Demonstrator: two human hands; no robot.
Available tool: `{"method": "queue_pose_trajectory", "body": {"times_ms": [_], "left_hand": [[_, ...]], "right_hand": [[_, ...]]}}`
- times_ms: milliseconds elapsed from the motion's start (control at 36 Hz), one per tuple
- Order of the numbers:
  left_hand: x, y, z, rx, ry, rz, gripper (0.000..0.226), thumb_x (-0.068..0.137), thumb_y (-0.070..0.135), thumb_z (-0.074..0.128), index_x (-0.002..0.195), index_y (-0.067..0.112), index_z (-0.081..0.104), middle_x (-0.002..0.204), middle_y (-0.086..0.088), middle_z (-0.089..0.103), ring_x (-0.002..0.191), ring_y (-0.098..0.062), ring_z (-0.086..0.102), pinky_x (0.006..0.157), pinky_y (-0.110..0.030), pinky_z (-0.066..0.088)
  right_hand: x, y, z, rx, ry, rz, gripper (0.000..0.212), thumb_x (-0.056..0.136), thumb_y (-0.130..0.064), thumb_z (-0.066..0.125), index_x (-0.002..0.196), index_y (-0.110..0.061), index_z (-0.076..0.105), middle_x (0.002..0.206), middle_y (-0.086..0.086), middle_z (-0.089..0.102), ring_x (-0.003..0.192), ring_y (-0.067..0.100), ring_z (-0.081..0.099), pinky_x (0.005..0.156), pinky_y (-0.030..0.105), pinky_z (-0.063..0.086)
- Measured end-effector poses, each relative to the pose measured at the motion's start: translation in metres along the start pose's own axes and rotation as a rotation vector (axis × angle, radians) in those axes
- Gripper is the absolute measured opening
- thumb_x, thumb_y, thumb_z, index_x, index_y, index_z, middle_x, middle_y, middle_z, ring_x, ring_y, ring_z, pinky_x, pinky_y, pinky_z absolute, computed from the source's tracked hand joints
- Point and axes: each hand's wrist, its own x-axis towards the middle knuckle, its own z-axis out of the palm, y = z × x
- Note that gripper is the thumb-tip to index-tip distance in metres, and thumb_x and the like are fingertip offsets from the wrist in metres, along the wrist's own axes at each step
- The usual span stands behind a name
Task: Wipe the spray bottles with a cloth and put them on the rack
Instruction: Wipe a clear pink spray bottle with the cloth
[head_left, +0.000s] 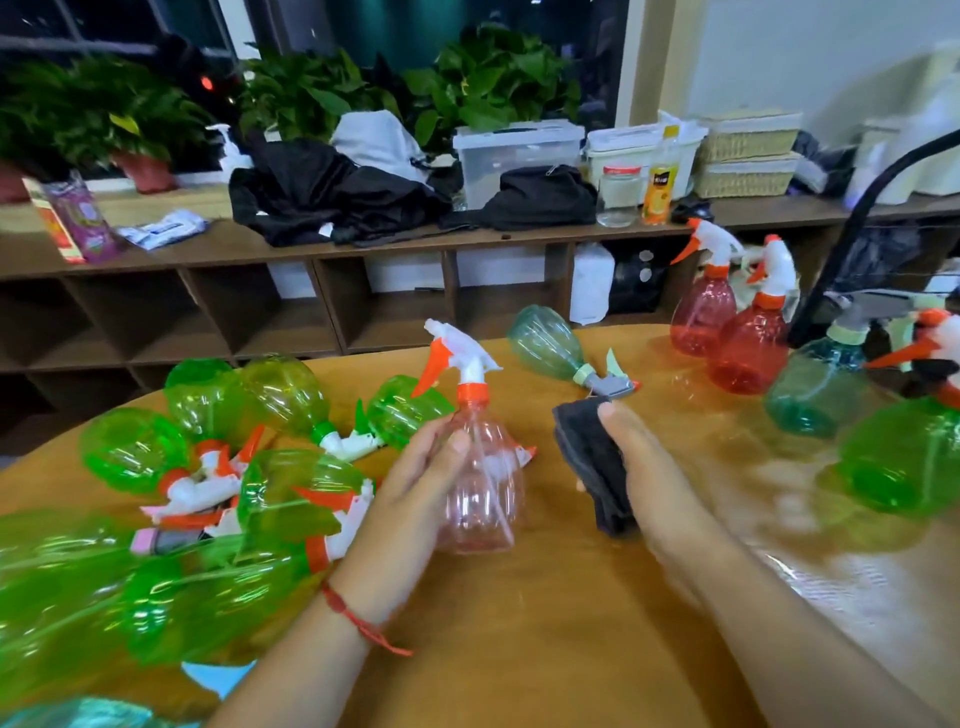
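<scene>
My left hand grips a clear pink spray bottle upright over the table, its white and orange trigger head pointing left. My right hand holds a folded dark grey cloth just right of that bottle, a small gap between them. Several green spray bottles lie in a heap on the left of the table. A teal bottle lies on its side behind the cloth. Two red bottles, a teal one and a green one stand at the right beside a black rack frame.
The wooden table has a glossy wet-looking patch at the right. Behind it runs a brown cubby shelf carrying dark clothes, plastic boxes, jars, baskets and potted plants.
</scene>
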Motion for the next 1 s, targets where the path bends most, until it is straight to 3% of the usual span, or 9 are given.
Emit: {"method": "queue_pose_trajectory", "body": {"times_ms": [83,167,361,472,583,722,833,917,1000], "left_hand": [[0.006,-0.004,-0.009,-0.021,0.022,0.008,0.043,0.098,0.050,0.063,0.135,0.031,0.070,0.129,-0.011,0.075,0.120,-0.036,0.072,0.100,-0.058,0.057],[0.004,-0.008,-0.013,-0.034,0.047,0.006,0.045,0.100,0.057,0.060,0.141,0.039,0.064,0.130,-0.007,0.075,0.120,-0.036,0.072,0.105,-0.066,0.053],[0.015,0.003,-0.019,-0.024,0.119,-0.076,0.035,0.109,0.052,0.044,0.132,0.041,0.067,0.091,0.010,0.081,0.090,-0.017,0.076,0.075,-0.037,0.054],[-0.003,0.003,-0.016,-0.113,0.084,-0.052,0.042,0.097,0.060,0.064,0.136,0.043,0.064,0.127,0.001,0.077,0.117,-0.030,0.075,0.099,-0.060,0.058],[-0.006,0.002,-0.019,-0.087,0.006,-0.007,0.062,0.090,0.041,0.075,0.149,0.037,0.055,0.139,0.001,0.071,0.126,-0.030,0.070,0.104,-0.063,0.055],[-0.010,-0.003,-0.017,-0.002,-0.055,0.019,0.086,0.081,0.017,0.087,0.152,0.042,0.046,0.137,0.009,0.070,0.127,-0.020,0.069,0.097,-0.045,0.063],[-0.014,-0.004,-0.007,0.055,-0.108,0.059,0.087,0.082,0.007,0.077,0.153,0.043,0.043,0.133,0.022,0.071,0.124,-0.001,0.067,0.090,-0.025,0.061],[-0.016,-0.005,-0.005,0.122,-0.154,0.071,0.080,0.091,0.015,0.081,0.155,0.046,0.045,0.141,0.025,0.065,0.131,0.002,0.061,0.107,-0.030,0.056],[-0.016,-0.008,-0.007,0.168,-0.175,0.052,0.082,0.086,0.031,0.086,0.154,0.050,0.045,0.153,0.012,0.059,0.141,-0.013,0.057,0.114,-0.049,0.051]], "right_hand": [[0.003,0.007,0.002,-0.084,0.009,-0.125,0.020,0.106,-0.016,0.059,0.114,-0.031,0.069,0.091,-0.010,0.077,0.081,0.010,0.070,0.074,0.031,0.050],[0.000,0.008,0.002,-0.112,0.035,-0.180,0.031,0.106,-0.010,0.060,0.107,-0.037,0.075,0.097,-0.007,0.080,0.082,0.011,0.073,0.070,0.035,0.055],[0.011,-0.013,0.001,-0.147,-0.001,-0.323,0.029,0.106,-0.006,0.059,0.117,-0.027,0.075,0.104,-0.003,0.081,0.092,0.012,0.075,0.072,0.028,0.061],[0.018,-0.036,-0.005,-0.237,0.122,-0.422,0.023,0.109,-0.017,0.058,0.116,-0.033,0.073,0.107,-0.004,0.078,0.098,0.020,0.074,0.081,0.047,0.063],[0.019,-0.031,-0.009,-0.130,0.144,-0.357,0.027,0.110,-0.018,0.056,0.119,-0.036,0.074,0.115,-0.002,0.078,0.109,0.029,0.073,0.096,0.065,0.057],[0.018,-0.007,-0.008,0.059,0.115,-0.142,0.033,0.109,-0.012,0.053,0.130,-0.031,0.070,0.125,0.000,0.077,0.109,0.023,0.075,0.094,0.059,0.059],[0.010,-0.009,-0.005,0.032,0.025,-0.284,0.038,0.108,-0.002,0.050,0.133,-0.025,0.066,0.117,-0.003,0.078,0.109,0.019,0.075,0.086,0.042,0.065],[0.005,-0.007,-0.001,0.001,-0.036,-0.366,0.038,0.107,0.002,0.051,0.129,-0.022,0.069,0.115,-0.002,0.079,0.108,0.014,0.074,0.087,0.032,0.063],[-0.001,-0.005,0.006,-0.017,-0.095,-0.420,0.040,0.107,0.003,0.051,0.127,-0.025,0.070,0.121,-0.004,0.078,0.115,0.011,0.072,0.088,0.023,0.058]]}}
